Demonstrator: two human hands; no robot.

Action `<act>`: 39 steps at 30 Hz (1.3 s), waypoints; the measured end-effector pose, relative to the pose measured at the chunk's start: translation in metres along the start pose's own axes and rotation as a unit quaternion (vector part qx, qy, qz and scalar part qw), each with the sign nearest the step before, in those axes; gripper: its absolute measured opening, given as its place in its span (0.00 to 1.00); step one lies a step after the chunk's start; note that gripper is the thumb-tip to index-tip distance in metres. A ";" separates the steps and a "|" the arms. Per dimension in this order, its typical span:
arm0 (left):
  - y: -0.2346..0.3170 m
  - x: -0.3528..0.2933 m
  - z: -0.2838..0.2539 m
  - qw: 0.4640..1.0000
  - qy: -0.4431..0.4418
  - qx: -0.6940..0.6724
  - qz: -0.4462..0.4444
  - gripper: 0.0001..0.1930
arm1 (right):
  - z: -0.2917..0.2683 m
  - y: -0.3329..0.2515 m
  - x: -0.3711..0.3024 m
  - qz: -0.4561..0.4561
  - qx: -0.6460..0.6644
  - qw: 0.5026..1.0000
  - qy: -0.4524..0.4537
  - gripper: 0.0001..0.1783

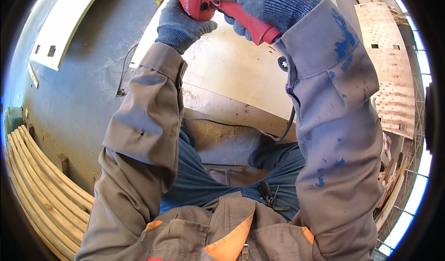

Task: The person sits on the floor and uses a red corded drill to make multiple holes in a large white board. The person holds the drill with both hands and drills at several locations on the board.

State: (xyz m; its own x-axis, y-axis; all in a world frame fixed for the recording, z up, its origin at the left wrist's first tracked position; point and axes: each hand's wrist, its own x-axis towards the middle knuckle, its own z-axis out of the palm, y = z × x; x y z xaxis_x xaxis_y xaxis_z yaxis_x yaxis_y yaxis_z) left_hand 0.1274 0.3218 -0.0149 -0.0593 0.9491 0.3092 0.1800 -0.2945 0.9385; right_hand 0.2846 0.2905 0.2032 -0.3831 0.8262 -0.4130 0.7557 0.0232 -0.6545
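Note:
A red corded power tool (241, 19) is held at the top of the view, over a pale wooden panel (236, 70). Its far end is cut off by the upper edge, so its exact kind cannot be told. My left hand (181, 26), in a grey knit glove, is closed against the vented motor housing. Around the handle wraps my right hand (252, 1), gloved the same way. A dark cord (293, 119) emerges beside my right sleeve and loops down in front of my knees. Sawdust lies on the panel's near part.
Long wooden strips (44, 191) are stacked at the lower left. Another pale panel (65, 22) with cut-outs lies at the far left. On the right are a plywood sheet (391, 70) with square holes and wood offcuts (391, 191). A thin cable (121, 77) lies on the grey floor.

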 end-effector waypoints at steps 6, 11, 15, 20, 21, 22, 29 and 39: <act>-0.007 0.006 0.004 1.000 -0.006 -0.005 0.028 0.43 | -0.001 0.002 0.000 0.004 -0.001 1.000 0.014 0.25; 0.008 0.006 0.001 0.998 0.012 0.040 0.045 0.42 | -0.005 0.004 -0.006 0.010 0.010 1.000 0.021 0.25; 0.034 0.005 -0.010 0.992 0.026 0.073 0.099 0.39 | -0.008 0.000 -0.025 0.019 0.011 0.999 0.024 0.25; 0.096 0.004 -0.008 0.988 0.021 -0.004 0.150 0.44 | -0.016 -0.005 -0.052 0.069 0.009 0.997 0.043 0.26; 0.093 0.003 -0.003 0.987 0.027 -0.005 0.161 0.43 | -0.015 -0.005 -0.059 0.076 0.009 0.996 0.049 0.26; 0.089 0.004 0.005 0.984 0.031 -0.012 0.175 0.41 | -0.018 -0.009 -0.072 0.086 0.008 0.994 0.061 0.26; 0.086 -0.024 0.023 0.992 -0.012 0.047 0.115 0.42 | -0.017 -0.028 -0.101 0.125 0.037 0.988 0.081 0.26; 0.093 -0.026 0.067 0.987 -0.065 0.020 0.149 0.44 | -0.032 0.005 -0.121 0.109 -0.009 0.988 0.105 0.27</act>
State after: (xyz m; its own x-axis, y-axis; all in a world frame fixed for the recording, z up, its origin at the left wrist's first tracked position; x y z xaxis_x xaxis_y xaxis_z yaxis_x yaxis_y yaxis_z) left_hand 0.2120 0.2773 0.0544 0.1277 0.8281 0.5458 0.2082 -0.5605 0.8016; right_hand 0.3514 0.2088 0.2700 -0.0921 0.9111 -0.4018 0.8181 -0.1608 -0.5521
